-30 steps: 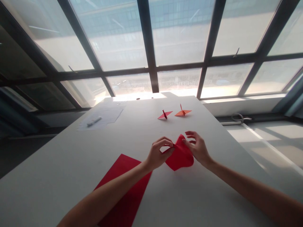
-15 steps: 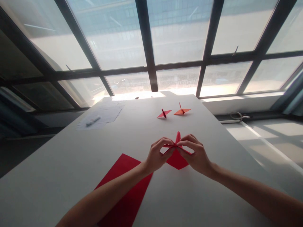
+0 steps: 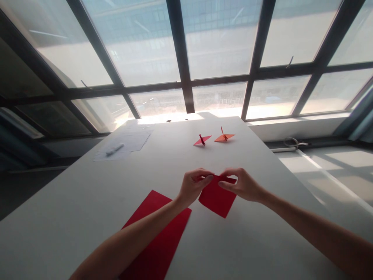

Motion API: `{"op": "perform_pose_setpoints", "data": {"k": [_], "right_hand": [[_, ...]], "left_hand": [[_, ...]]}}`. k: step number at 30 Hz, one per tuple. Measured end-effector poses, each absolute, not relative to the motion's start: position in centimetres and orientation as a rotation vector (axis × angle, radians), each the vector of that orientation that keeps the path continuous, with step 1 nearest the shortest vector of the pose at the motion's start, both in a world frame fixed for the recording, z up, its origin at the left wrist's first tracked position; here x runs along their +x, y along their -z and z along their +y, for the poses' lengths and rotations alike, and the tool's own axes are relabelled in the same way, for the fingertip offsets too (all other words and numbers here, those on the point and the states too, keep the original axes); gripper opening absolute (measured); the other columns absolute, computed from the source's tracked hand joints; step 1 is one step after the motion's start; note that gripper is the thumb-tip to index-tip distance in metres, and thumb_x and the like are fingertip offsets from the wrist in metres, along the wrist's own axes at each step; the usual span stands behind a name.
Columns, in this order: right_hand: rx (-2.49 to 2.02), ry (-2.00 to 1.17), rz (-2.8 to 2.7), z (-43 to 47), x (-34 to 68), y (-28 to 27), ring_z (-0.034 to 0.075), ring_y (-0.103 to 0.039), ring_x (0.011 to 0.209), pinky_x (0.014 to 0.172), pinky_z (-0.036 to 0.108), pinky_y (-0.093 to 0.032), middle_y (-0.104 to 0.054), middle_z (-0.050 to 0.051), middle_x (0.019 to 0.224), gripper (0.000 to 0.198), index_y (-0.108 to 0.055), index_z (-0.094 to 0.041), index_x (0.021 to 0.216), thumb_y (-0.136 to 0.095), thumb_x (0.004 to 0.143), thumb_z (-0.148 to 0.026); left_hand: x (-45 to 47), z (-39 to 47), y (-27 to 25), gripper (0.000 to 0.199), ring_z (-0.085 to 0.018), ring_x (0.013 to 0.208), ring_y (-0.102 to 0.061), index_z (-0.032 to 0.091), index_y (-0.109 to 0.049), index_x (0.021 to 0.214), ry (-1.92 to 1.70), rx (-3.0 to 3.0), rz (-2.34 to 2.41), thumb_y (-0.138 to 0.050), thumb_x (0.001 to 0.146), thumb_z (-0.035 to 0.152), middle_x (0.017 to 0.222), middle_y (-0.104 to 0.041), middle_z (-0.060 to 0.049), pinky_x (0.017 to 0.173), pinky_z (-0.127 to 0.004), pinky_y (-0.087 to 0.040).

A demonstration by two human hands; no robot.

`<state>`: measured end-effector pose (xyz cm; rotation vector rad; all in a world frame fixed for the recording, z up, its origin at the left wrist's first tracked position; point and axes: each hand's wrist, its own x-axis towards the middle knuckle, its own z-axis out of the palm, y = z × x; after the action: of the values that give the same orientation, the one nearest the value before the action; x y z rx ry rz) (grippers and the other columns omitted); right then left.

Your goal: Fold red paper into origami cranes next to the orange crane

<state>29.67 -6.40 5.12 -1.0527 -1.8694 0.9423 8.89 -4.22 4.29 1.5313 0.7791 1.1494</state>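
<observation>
A folded red paper square lies flat on the white table in front of me. My left hand pinches its far corner from the left. My right hand presses the same far edge from the right, fingers curled over it. Under my left forearm lies a larger red paper sheet, flat on the table.
A red paper crane and an orange paper crane stand further back. White sheets with a marker on them lie at the far left. Scissors rest on the window ledge at the right.
The red paper was bulging and held up between both hands; it has since collapsed into a flat square on the table, both hands lowering onto its far edge.
</observation>
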Motion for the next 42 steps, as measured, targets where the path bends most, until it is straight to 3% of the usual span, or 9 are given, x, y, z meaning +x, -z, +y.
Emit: {"op": "perform_pose_setpoints", "data": {"k": [4,10,15,20,26,31,34,39,42], "right_hand": [[-1.109,-0.983,-1.801,-6.3,29.5,-4.3,0.022,-0.065,0.068,0.057,0.030,-0.048,-0.073,0.005,0.073,0.027,-0.075,-0.018,0.080,-0.061,0.088,-0.040],[-1.081,-1.158,-1.664,-5.9,29.4,-3.4,0.023,-0.067,0.070,0.055,0.029,-0.049,-0.074,0.006,0.078,0.028,-0.075,-0.017,0.086,-0.066,0.084,-0.044],[-1.096,-1.263,-1.501,-5.1,29.8,-2.8,0.024,-0.067,0.068,0.054,0.029,-0.049,-0.073,0.006,0.074,0.035,-0.075,-0.016,0.079,-0.068,0.081,-0.050],[-1.075,-1.256,-1.517,-5.0,29.7,-2.2,0.023,-0.066,0.065,0.053,0.028,-0.048,-0.072,0.004,0.070,0.033,-0.075,-0.016,0.076,-0.071,0.079,-0.049],[-0.964,-1.375,-1.394,-5.2,29.4,-2.2,0.024,-0.068,0.075,0.062,0.032,-0.052,-0.075,0.006,0.080,0.035,-0.078,-0.018,0.091,-0.066,0.083,-0.051],[-1.005,-1.295,-1.446,-5.3,29.1,-1.6,0.022,-0.065,0.066,0.055,0.029,-0.048,-0.074,0.006,0.076,0.034,-0.078,-0.018,0.085,-0.068,0.082,-0.050],[-1.017,-1.302,-1.455,-5.5,29.0,-1.6,0.021,-0.064,0.065,0.053,0.028,-0.047,-0.073,0.005,0.075,0.035,-0.077,-0.017,0.081,-0.068,0.081,-0.051],[-0.998,-1.549,-1.390,-5.5,29.3,-2.1,0.024,-0.067,0.082,0.066,0.030,-0.051,-0.074,0.008,0.094,0.038,-0.074,-0.017,0.103,-0.073,0.078,-0.045],[-1.095,-1.466,-1.441,-5.2,29.7,-1.9,0.020,-0.064,0.076,0.064,0.028,-0.047,-0.073,0.007,0.086,0.033,-0.075,-0.013,0.096,-0.076,0.075,-0.039]], "left_hand": [[8.8,-4.1,-4.6,0.032,-0.020,0.076,-0.067,0.014,-0.076,0.096,-0.971,1.524,0.839,-0.076,0.078,0.041,0.086,-0.073,-0.009,0.063,-0.026,-0.052],[8.6,-3.6,-4.5,0.033,-0.021,0.074,-0.068,0.013,-0.078,0.091,-0.847,1.381,0.804,-0.073,0.081,0.044,0.085,-0.076,-0.010,0.066,-0.028,-0.053],[8.4,-3.0,-3.9,0.034,-0.019,0.071,-0.067,0.013,-0.076,0.088,-0.931,1.276,0.856,-0.076,0.077,0.046,0.081,-0.074,-0.007,0.065,-0.027,-0.052],[8.3,-3.0,-3.7,0.036,-0.021,0.075,-0.068,0.014,-0.077,0.093,-0.797,1.378,0.842,-0.078,0.075,0.045,0.088,-0.075,-0.009,0.064,-0.027,-0.052],[8.3,-2.9,-3.2,0.032,-0.021,0.072,-0.068,0.014,-0.078,0.086,-0.880,1.320,0.849,-0.078,0.075,0.043,0.082,-0.076,-0.007,0.065,-0.028,-0.052],[8.2,-2.8,-3.5,0.036,-0.022,0.079,-0.069,0.014,-0.077,0.099,-0.749,1.397,0.828,-0.078,0.076,0.043,0.093,-0.076,-0.010,0.067,-0.028,-0.053],[8.2,-2.8,-3.4,0.038,-0.022,0.076,-0.069,0.014,-0.078,0.097,-0.724,1.418,0.855,-0.076,0.077,0.046,0.090,-0.076,-0.010,0.064,-0.028,-0.052],[8.4,-2.5,-2.6,0.038,-0.021,0.072,-0.068,0.013,-0.078,0.095,-0.925,1.270,0.915,-0.077,0.076,0.046,0.089,-0.076,-0.009,0.063,-0.028,-0.053],[8.4,-2.2,-1.8,0.040,-0.021,0.076,-0.069,0.012,-0.077,0.098,-1.036,1.154,0.895,-0.078,0.075,0.045,0.091,-0.076,-0.010,0.069,-0.029,-0.055]]}}
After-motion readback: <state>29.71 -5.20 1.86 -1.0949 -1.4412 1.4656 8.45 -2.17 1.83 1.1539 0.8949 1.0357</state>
